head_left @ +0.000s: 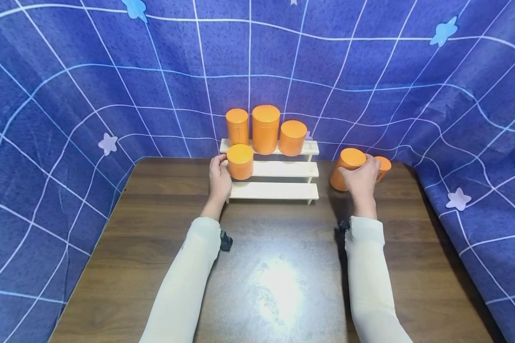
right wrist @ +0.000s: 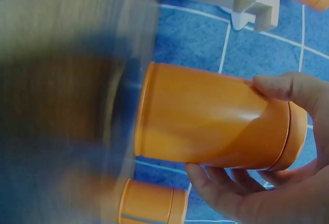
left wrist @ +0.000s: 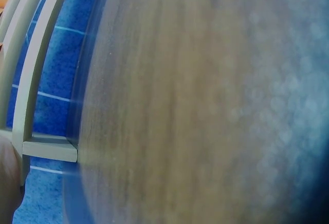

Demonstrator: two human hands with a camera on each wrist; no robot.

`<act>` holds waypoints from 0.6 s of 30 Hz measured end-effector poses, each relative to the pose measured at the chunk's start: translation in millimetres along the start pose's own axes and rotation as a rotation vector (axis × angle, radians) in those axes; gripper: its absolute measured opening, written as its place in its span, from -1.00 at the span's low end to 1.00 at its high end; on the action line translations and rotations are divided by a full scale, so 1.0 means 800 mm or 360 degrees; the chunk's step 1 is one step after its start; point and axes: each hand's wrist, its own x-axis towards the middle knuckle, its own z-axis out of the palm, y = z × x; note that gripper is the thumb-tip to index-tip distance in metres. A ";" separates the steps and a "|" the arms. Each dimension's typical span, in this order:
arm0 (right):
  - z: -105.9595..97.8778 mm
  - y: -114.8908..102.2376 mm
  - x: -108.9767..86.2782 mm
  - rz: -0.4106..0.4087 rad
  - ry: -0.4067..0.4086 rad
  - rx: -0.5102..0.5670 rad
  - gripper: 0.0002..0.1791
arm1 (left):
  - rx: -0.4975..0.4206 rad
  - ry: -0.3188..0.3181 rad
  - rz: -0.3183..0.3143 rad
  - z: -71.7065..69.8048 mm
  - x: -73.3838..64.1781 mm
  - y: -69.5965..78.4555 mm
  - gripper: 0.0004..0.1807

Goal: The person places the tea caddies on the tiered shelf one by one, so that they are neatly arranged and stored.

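My right hand (head_left: 360,176) grips a tall orange canister (right wrist: 216,118) near its lid, thumb on one side and fingers on the other. The canister leans slightly in the head view. My left hand (head_left: 220,180) is around the left side of a short orange canister (head_left: 240,163), at the left end of the middle step of a pale wooden three-step rack (head_left: 274,190). Its fingertips are partly hidden there. In the left wrist view, only part of that hand (left wrist: 7,178) shows by the rack's end.
On the top step stand a slim canister (head_left: 238,126), a tall one (head_left: 266,129) and a short one (head_left: 293,138), all orange. Another orange canister (head_left: 383,166) stands behind my right hand. A blue curtain (head_left: 274,52) surrounds the back of the brown wooden table (head_left: 154,214).
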 end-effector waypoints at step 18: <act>-0.008 -0.025 -0.020 0.0000 -0.0047 0.0110 -0.04 | -0.0009 0.0016 0.0041 0.001 0.001 -0.006 -0.60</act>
